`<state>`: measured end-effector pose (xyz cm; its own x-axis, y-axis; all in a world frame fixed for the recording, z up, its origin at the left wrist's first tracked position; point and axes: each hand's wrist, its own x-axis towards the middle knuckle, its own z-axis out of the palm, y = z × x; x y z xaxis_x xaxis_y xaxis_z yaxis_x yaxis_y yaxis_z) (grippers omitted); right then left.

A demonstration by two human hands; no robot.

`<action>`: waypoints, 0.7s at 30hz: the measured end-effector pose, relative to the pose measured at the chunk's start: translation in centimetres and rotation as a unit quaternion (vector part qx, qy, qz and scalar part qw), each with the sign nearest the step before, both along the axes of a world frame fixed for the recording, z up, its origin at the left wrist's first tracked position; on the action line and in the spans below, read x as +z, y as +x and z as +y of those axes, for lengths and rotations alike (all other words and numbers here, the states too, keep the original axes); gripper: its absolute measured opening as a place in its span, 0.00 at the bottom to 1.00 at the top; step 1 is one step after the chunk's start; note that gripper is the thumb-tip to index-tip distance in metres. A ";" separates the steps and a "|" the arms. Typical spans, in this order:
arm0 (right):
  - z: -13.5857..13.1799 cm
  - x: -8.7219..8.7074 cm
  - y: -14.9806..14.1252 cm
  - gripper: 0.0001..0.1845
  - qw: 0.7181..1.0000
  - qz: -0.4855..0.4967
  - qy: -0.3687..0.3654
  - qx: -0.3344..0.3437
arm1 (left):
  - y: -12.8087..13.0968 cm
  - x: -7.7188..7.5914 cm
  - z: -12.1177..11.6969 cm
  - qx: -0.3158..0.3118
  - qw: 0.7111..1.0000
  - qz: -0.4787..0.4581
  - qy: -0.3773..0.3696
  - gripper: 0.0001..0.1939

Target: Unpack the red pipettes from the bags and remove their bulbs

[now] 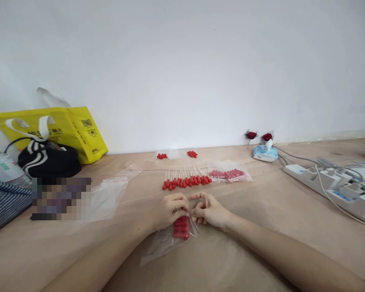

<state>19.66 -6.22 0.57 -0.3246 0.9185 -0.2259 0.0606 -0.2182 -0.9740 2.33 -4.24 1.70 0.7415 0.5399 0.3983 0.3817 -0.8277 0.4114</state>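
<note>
One bag (158, 248) of red sticks (181, 230) lay on the table (246, 259), pinched in the left hand's (171, 209) bent fingers. The right hand (211, 211) curled at its edge, whether gripping unclear. Beyond lay over a dozen loose sticks (187, 181), two roses (252, 135), one tissue pack (265, 153).

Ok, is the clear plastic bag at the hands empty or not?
Not empty: red rounded tips show through the clear plastic bag by the left hand. Whether it is sealed, I cannot tell.
</note>
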 end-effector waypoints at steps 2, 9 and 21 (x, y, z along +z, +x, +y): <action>-0.1 0.1 0.0 0.21 1.000 -0.003 0.010 0.003 | 0.1 0.1 0.0 0.002 1.000 0.009 -0.006 0.05; -0.1 -0.2 -0.2 0.21 0.999 -0.025 0.042 -0.014 | 0.2 0.2 -0.2 0.006 0.998 0.065 0.005 0.07; -0.4 -1.2 1.3 0.12 0.841 -0.215 0.487 0.100 | -0.2 -0.2 -0.3 0.038 0.998 0.045 -0.013 0.07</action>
